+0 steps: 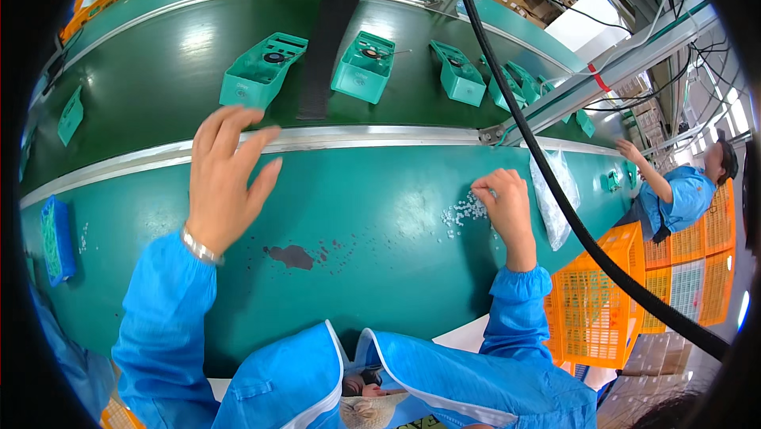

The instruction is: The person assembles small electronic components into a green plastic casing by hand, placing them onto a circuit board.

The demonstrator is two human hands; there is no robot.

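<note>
Small whitish pieces (462, 213) lay in a loose heap on the right part of the green worktop (372, 286), with strays scattered around its edge. The person's right hand (507, 205) was bent over the heap's right side, thumb and fingertips drawn together; whether a piece was pinched between them could not be told. The left hand (224, 191) was released, its fingers spread and slightly blurred, over the left half of the worktop by the metal rail (380, 136). Its fingertips showed just in front of a green case (247, 93), but contact with it was unclear. A silver band (198, 247) circled the left wrist.

Beyond the rail ran a dark green belt (158, 80). On it, 2 more cases (361, 83) stood to the right of the 1st, and others clustered at the far right. A flat green part (71, 117) lay at the far left. On the worktop's left sat a blue tray (68, 251) with green contents. A clear plastic bag (557, 203) lay to the right of the right hand. Further right, a co-worker (686, 191) in blue was near orange crates (598, 290).
</note>
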